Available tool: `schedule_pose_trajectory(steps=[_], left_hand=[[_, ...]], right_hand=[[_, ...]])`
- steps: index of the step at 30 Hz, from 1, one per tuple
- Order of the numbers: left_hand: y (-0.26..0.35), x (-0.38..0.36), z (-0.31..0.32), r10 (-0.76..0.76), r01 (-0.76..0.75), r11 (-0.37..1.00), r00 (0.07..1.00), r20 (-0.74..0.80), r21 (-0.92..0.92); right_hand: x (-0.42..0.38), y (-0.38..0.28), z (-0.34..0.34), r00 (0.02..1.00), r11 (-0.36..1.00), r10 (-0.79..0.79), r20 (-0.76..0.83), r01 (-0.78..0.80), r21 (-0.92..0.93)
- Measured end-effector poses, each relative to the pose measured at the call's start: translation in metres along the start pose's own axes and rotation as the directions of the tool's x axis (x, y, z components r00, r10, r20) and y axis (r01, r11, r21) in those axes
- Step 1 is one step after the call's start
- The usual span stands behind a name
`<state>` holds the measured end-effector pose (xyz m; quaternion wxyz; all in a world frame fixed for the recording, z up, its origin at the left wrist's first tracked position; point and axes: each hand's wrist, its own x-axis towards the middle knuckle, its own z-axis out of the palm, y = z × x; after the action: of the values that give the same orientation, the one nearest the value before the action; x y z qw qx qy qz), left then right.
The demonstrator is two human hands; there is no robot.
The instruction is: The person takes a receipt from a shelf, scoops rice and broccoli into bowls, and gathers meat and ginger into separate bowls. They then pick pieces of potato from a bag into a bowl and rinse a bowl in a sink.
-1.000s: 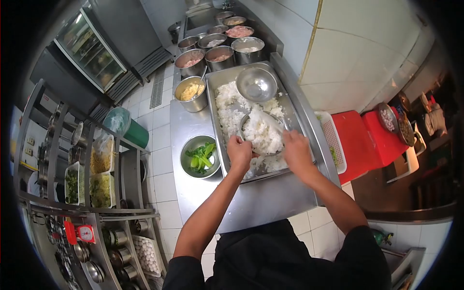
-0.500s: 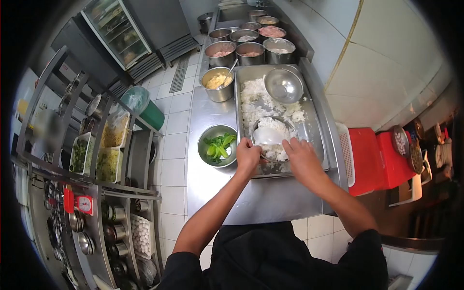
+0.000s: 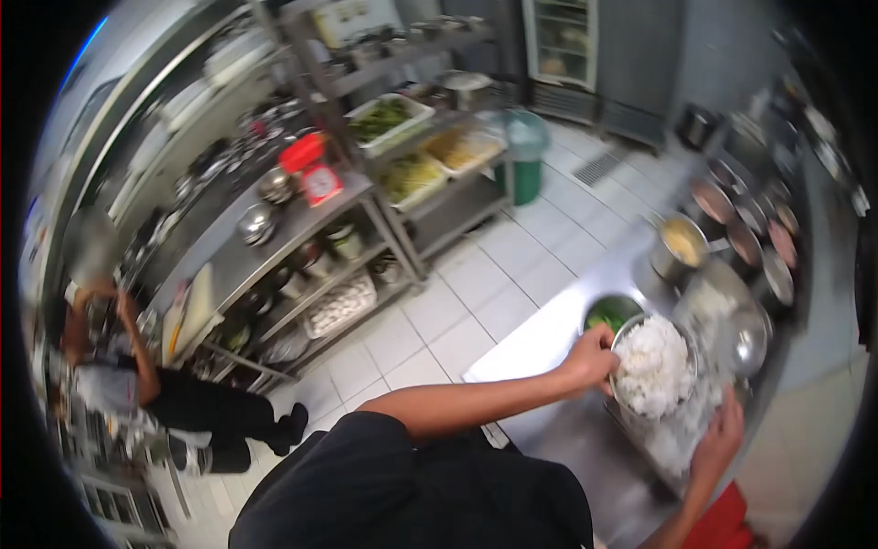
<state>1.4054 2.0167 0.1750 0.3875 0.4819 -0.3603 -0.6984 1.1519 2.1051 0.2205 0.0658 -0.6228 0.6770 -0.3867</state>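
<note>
A metal bowl heaped with white rice [image 3: 654,366] is held up over the steel counter. My left hand [image 3: 593,359] grips its left rim between thumb and fingers. To the bowl's right, over the rice tray [image 3: 654,446], is my right hand [image 3: 722,430]; blur hides whether its fingers hold anything. A bowl of green leaves [image 3: 611,312] sits just behind the rice bowl, partly covered by it. An empty metal bowl [image 3: 745,339] lies in the tray beyond my right hand.
A pot of yellow food [image 3: 682,243] and several metal pots [image 3: 745,242] stand at the counter's far end. Shelves with vegetable trays [image 3: 390,121], a red scale [image 3: 321,185] and a green bin [image 3: 524,165] are across the aisle. Another person [image 3: 137,375] stands at far left.
The view has swung left, bringing the other person into sight. The rice bowl has been lifted out of the tray in my left hand, and my right hand has come away from it.
</note>
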Motion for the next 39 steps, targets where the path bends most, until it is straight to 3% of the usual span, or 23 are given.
schedule_pose_trajectory(steps=[1,3,6,8,9,11,13,16,17,20,21,22,24,25,28,29,32,33,34,36,37,39], left_hand=[[0.011,-0.004,-0.018,0.012,-0.013,0.999,0.999,-0.047,-0.035],[0.034,-0.026,-0.062,0.014,-0.024,0.995,0.995,-0.098,-0.101],[0.073,-0.055,-0.139,0.018,-0.072,0.976,0.968,-0.250,-0.206],[0.096,-0.076,-0.198,0.080,-0.174,0.960,0.922,-0.379,-0.219],[0.109,-0.084,-0.231,0.109,-0.206,0.964,0.883,-0.457,-0.168],[0.130,-0.097,-0.304,0.193,-0.351,0.924,0.770,-0.608,-0.152],[0.163,-0.114,-0.376,0.242,-0.402,0.912,0.690,-0.682,-0.083],[0.209,-0.120,-0.492,0.336,-0.486,0.872,0.502,-0.797,0.061],[0.219,-0.115,-0.550,0.385,-0.533,0.844,0.520,-0.762,0.062],[0.268,-0.112,-0.635,0.451,-0.657,0.744,0.357,-0.818,0.123],[0.286,-0.110,-0.652,0.425,-0.660,0.738,0.295,-0.856,0.139],[0.294,-0.096,-0.711,0.400,-0.582,0.803,0.364,-0.841,0.130],[0.319,-0.081,-0.740,0.366,-0.693,0.714,0.252,-0.896,0.096],[0.328,-0.074,-0.752,0.384,-0.722,0.685,0.238,-0.892,0.102],[0.332,-0.054,-0.784,0.360,-0.762,0.642,0.200,-0.911,0.087],[0.333,-0.046,-0.792,0.314,-0.751,0.657,0.193,-0.930,0.066],[0.330,-0.024,-0.808,0.281,-0.746,0.665,0.213,-0.936,0.030],[0.329,-0.023,-0.805,0.259,-0.735,0.678,0.214,-0.942,0.020],[0.325,-0.018,-0.803,0.232,-0.720,0.694,0.217,-0.948,0.005],[0.314,-0.005,-0.829,0.217,-0.705,0.709,0.253,-0.943,-0.025],[0.310,-0.001,-0.836,0.204,-0.701,0.712,0.263,-0.943,-0.041],[0.303,0.004,-0.839,0.210,-0.680,0.733,0.251,-0.945,-0.017]], right_hand=[[0.002,0.005,0.004,0.999,0.999,-0.009,-0.048,0.007,-0.043],[0.004,0.011,0.009,0.960,0.925,0.280,0.017,-0.274,0.261],[0.004,0.046,0.022,0.919,0.864,0.379,0.112,-0.395,0.312],[0.003,-0.049,0.024,0.916,0.889,0.402,-0.008,-0.388,0.244],[0.002,-0.086,0.029,0.910,0.898,0.408,-0.067,-0.388,0.207],[-0.003,-0.064,0.051,0.866,0.833,0.499,0.018,-0.486,0.263],[-0.009,-0.079,0.076,0.873,0.848,0.479,-0.090,-0.433,0.307],[-0.022,-0.031,0.107,0.709,0.603,0.705,-0.019,-0.585,0.542],[-0.024,-0.049,0.120,0.712,0.619,0.698,-0.075,-0.547,0.564],[-0.035,-0.068,0.138,0.748,0.765,0.643,-0.162,-0.616,0.188],[-0.033,-0.117,0.153,0.682,0.727,0.686,-0.254,-0.630,0.273],[-0.038,-0.118,0.157,0.686,0.711,0.699,-0.202,-0.637,0.298],[-0.046,-0.116,0.163,0.693,0.675,0.714,-0.097,-0.645,0.358],[-0.049,-0.128,0.169,0.735,0.748,0.659,-0.160,-0.619,0.240],[-0.061,-0.101,0.174,0.728,0.743,0.668,-0.151,-0.646,0.172],[-0.067,-0.068,0.174,0.888,0.872,0.430,-0.161,-0.455,-0.181],[-0.057,-0.156,0.189,0.647,0.673,0.738,-0.193,-0.724,0.152],[-0.057,-0.163,0.190,0.742,0.734,0.641,-0.195,-0.667,-0.127],[-0.065,-0.141,0.194,0.701,0.729,0.685,-0.199,-0.659,0.186],[-0.077,-0.065,0.204,0.632,0.533,0.756,-0.172,-0.441,0.722],[-0.082,-0.049,0.195,0.662,0.574,0.737,-0.134,-0.510,0.641],[-0.078,-0.066,0.190,0.617,0.577,0.768,-0.173,-0.549,0.605]])
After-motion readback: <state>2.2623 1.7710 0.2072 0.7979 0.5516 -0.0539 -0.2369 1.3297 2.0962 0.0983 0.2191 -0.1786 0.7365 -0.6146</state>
